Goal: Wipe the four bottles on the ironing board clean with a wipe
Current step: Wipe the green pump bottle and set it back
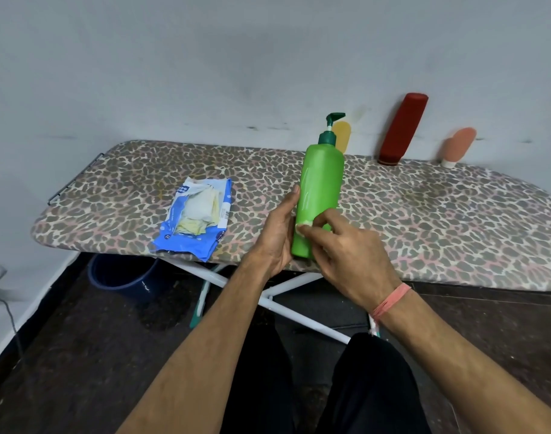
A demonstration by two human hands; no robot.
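Observation:
A green pump bottle [321, 183] with a dark green pump is held upright over the front edge of the leopard-print ironing board [424, 220]. My left hand [275, 236] grips its lower left side. My right hand [346, 249] pinches a small pale wipe [302, 225] against the bottle's lower front. At the back, against the wall, a yellow bottle [343, 136] shows behind the pump, a red bottle [402, 130] leans on its cap, and a small peach bottle [457, 147] stands on its white cap.
A torn blue wipes packet [195, 214] with pale wipes in it lies on the board's left part. Under the board are white crossed legs [299, 296] and a dark blue bucket [123, 277]. A cable [7, 314] runs along the floor at left.

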